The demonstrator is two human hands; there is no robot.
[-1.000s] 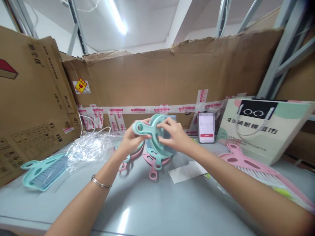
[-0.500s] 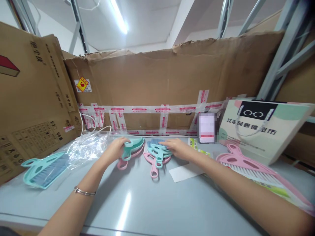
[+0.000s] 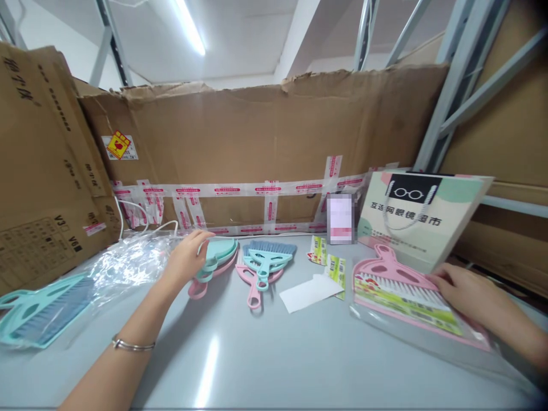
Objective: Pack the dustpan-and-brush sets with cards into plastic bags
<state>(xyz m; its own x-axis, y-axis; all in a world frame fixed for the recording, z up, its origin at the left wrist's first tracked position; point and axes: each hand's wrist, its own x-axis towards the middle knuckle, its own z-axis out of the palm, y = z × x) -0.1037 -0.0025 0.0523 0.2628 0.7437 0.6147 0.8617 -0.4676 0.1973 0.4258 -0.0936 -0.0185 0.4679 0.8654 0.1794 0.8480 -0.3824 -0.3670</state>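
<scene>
On the right, my right hand (image 3: 466, 294) is closed on the upper edge of a pink dustpan and brush set (image 3: 385, 265), which lies in a clear plastic bag with a green printed card. My left hand (image 3: 188, 257) is open, thumb and fingers apart, beside the stacked dustpans (image 3: 222, 248), mint over pink. Whether its fingertips touch the mint handle is unclear. Between the hands lie small brushes (image 3: 269, 257), mint on top of pink, with blue bristles showing. At far left a mint dustpan and brush set (image 3: 47, 308) rests in clear plastic.
Crumpled clear plastic bags (image 3: 132, 257) lie at the back left. Green printed cards (image 3: 336, 271) and a white paper slip (image 3: 310, 292) are right of the brushes. A phone (image 3: 341, 220) and a paper bag (image 3: 423, 222) stand behind. Cardboard (image 3: 240, 137) walls the table's back.
My right hand has left the brushes and moved right to the bagged pink set, which now lies turned differently. My left hand has come off the mint dustpan. The view has shifted right.
</scene>
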